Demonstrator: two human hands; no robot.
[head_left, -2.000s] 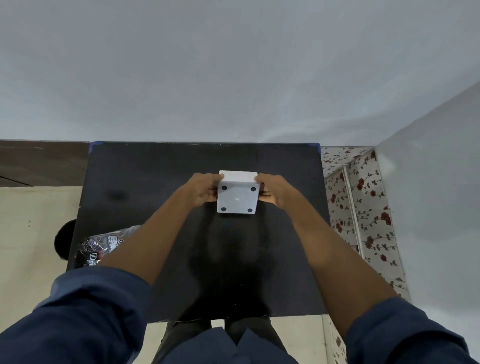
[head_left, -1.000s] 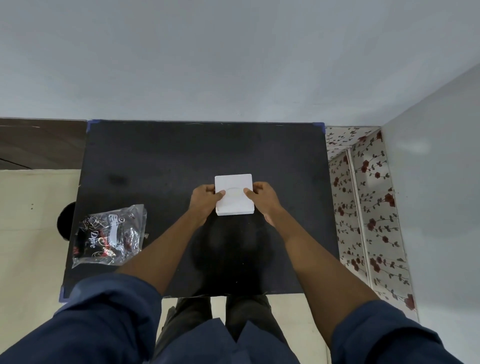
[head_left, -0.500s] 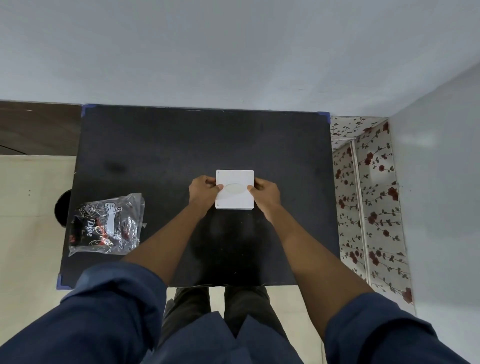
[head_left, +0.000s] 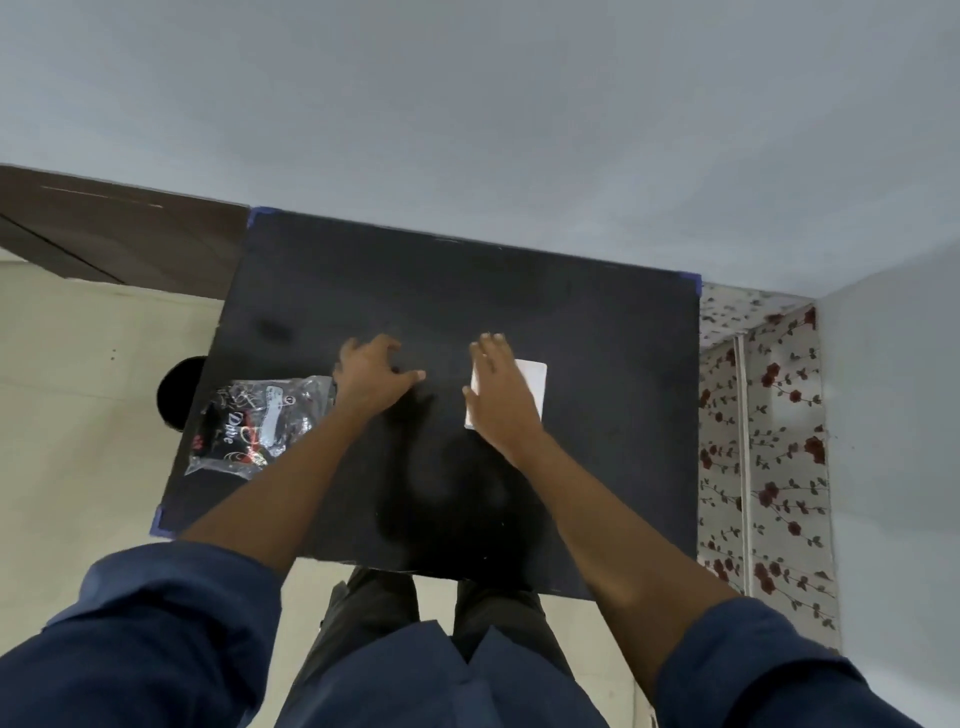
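A small white square box (head_left: 532, 384) lies flat on the black table (head_left: 571, 322), right of centre. My right hand (head_left: 501, 395) lies over its left half with straight fingers pointing away from me, covering much of it. My left hand (head_left: 371, 376) hovers over the bare table to the left of the box, fingers loosely spread, holding nothing. A clear plastic bag (head_left: 260, 421) with dark printed contents lies near the table's left edge, just left of my left wrist.
A grey wall runs behind the table and along the right. A floral-patterned surface (head_left: 758, 441) stands right of the table. A dark wooden panel (head_left: 114, 234) and a black round object (head_left: 179, 389) are on the left over the pale floor.
Both hands held the white box at the table's centre. Now my left hand has let go and moved left, and the box sits further right under my flat right hand.
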